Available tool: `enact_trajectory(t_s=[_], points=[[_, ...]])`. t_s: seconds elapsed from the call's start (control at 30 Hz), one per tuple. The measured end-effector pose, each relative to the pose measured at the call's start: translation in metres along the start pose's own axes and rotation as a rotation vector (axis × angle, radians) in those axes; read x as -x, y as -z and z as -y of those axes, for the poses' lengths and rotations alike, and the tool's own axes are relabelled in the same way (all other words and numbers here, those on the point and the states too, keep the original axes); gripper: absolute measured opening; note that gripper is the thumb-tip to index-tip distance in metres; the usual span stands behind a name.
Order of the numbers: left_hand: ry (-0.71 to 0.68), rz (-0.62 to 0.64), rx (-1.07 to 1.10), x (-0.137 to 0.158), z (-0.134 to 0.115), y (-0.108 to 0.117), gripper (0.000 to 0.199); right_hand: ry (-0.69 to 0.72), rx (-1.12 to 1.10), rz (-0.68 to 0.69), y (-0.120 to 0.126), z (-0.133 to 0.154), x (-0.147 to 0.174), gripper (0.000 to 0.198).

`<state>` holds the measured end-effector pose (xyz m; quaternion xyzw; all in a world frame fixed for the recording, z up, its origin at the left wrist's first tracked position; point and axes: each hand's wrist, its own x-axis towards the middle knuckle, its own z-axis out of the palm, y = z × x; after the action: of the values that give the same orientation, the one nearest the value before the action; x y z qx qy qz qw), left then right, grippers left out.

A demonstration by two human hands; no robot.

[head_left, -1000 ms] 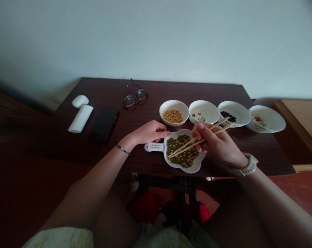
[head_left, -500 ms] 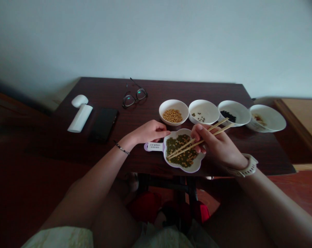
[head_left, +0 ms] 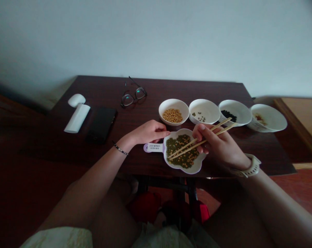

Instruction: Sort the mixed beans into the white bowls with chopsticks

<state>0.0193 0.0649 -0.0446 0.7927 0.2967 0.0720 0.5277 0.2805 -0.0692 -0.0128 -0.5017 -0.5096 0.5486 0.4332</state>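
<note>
Chopsticks (head_left: 197,141) pinched in my right hand (head_left: 218,146), tips in bean dish (head_left: 194,168) just below it. Left hand (head_left: 148,132) curled, steadying dish handle (head_left: 152,147). Risk: loose pinch, beans slip, roll off table (head_left: 106,148).

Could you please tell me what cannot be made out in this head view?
- Chopsticks: whether the tips hold a bean, too small.
- Label on the dish handle: print too small.
- Right hand: palm turned away.
- Far right bowl: contents blurred near the edge.
- Left hand: fingertips curled under.
</note>
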Motion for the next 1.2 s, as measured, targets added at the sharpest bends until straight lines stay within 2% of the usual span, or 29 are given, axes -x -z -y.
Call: enact_trajectory(t_s=[0.17, 0.37, 0.6, 0.93, 1.2], points=[[0.013, 0.001, 0.009, 0.0, 0.0, 0.0, 0.044, -0.02, -0.057, -0.041, 0.003, 0.006, -0.001, 0.051], [0.01, -0.009, 0.002, 0.0, 0.001, -0.001, 0.045, -0.071, -0.025, -0.002, 0.005, 0.008, 0.0, 0.051], [0.005, -0.009, 0.016, 0.0, 0.001, -0.001, 0.045, -0.022, 0.026, -0.016, 0.003, 0.006, 0.002, 0.053], [-0.001, -0.005, 0.009, 0.0, 0.001, 0.0, 0.044, 0.026, -0.079, -0.099, 0.012, 0.009, 0.001, 0.052], [0.002, 0.009, 0.002, 0.001, -0.001, 0.0, 0.047, 0.122, -0.344, -0.317, 0.025, 0.01, -0.017, 0.044]])
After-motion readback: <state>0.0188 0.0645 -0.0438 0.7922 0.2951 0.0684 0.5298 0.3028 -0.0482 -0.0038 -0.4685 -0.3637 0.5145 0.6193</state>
